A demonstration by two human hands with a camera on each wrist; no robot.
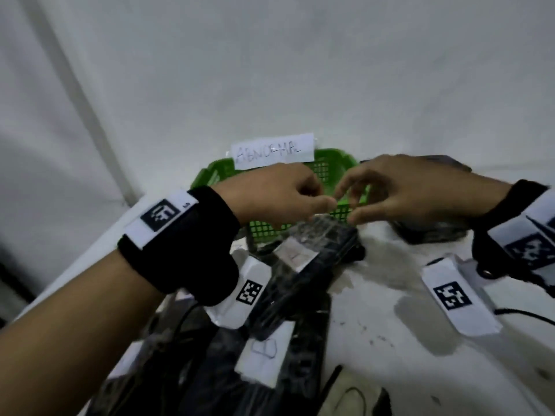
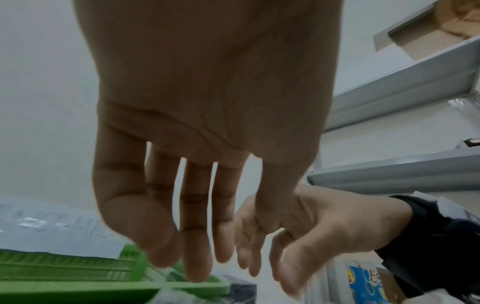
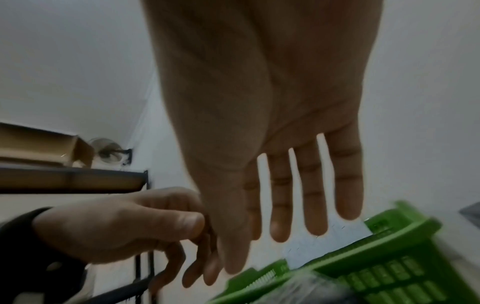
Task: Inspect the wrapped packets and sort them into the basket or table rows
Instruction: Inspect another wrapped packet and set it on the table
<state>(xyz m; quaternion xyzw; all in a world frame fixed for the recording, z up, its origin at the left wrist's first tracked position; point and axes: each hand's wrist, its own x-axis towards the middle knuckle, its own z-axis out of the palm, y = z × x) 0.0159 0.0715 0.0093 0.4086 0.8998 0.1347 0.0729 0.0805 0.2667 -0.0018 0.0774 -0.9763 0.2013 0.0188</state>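
Two hands are meeting in the air above a white table point(image 1: 390, 310). The left hand point(image 1: 279, 196) and the right hand point(image 1: 399, 190) are almost touching at the fingertips, right in front of a green basket point(image 1: 333, 163).

A dark packet point(image 1: 303, 271) wrapped in clear shiny plastic is hanging just under the hands, slanting down toward the person. Its top end is up by the fingertips. From the head view, the left hand's grip is looking like a pinch on the plastic at the top of the packet, thumb against curled fingers. The right hand's grip is looking loose, thumb and fingers bent and a little apart beside the plastic; I cannot tell if it is really holding it. The wrist views are blurry and are showing mostly palms and long fingers, so they are not helping much.

A small white paper tag is sitting on the packet. More dark packets point(image 1: 270, 370) are lying on the table below, close to the person.

A white paper sign point(image 1: 273, 151) with writing is standing at the back of the basket. Both wrists are wearing black bands with black-and-white square marks.
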